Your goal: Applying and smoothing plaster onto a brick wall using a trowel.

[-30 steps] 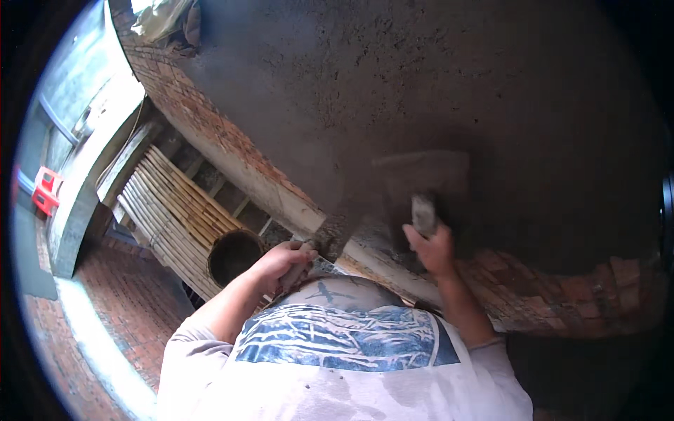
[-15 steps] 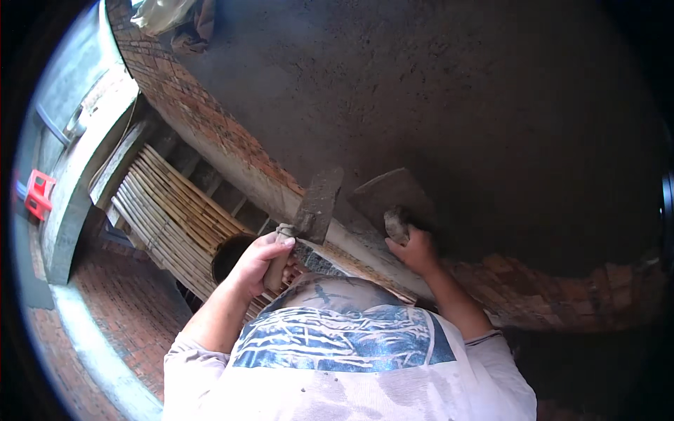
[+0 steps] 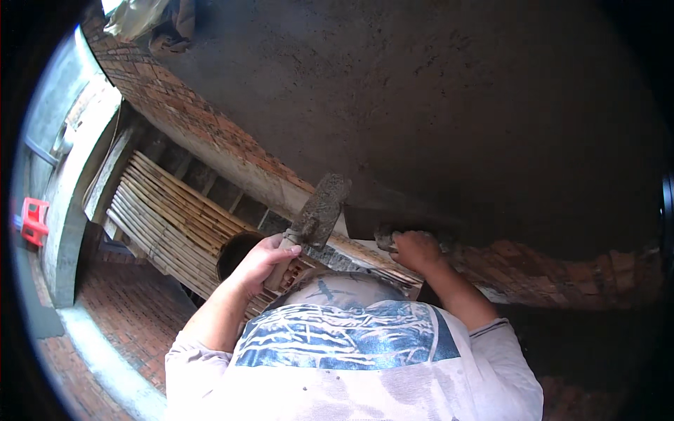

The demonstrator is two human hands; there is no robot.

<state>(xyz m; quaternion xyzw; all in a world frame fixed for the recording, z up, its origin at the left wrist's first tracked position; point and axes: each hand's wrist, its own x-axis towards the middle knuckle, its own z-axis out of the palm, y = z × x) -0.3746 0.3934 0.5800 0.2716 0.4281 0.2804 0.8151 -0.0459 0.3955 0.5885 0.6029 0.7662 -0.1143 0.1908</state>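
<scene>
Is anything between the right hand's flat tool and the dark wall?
Nothing visible. The flat tool in the right hand is close to the dark wall; shadow hides whether they touch. The trowel in the left hand is farther left.

The left hand (image 3: 265, 264) grips a smeared trowel (image 3: 323, 209), the right hand (image 3: 419, 251) a float (image 3: 384, 237) near plaster (image 3: 365, 112).

Over the last second, the right hand (image 3: 415, 251) has drawn the plastering trowel (image 3: 383, 237) down the plastered wall (image 3: 421, 105); its blade, seen broad and flat at first, now sits low by the plaster's lower edge, the hand covering much of the handle. The left hand (image 3: 265, 265) has turned the narrower trowel (image 3: 324, 210), whose foreshortened blade now slants upward, one face showing. The red stool (image 3: 34, 222) appears lower as the view shifted.
</scene>
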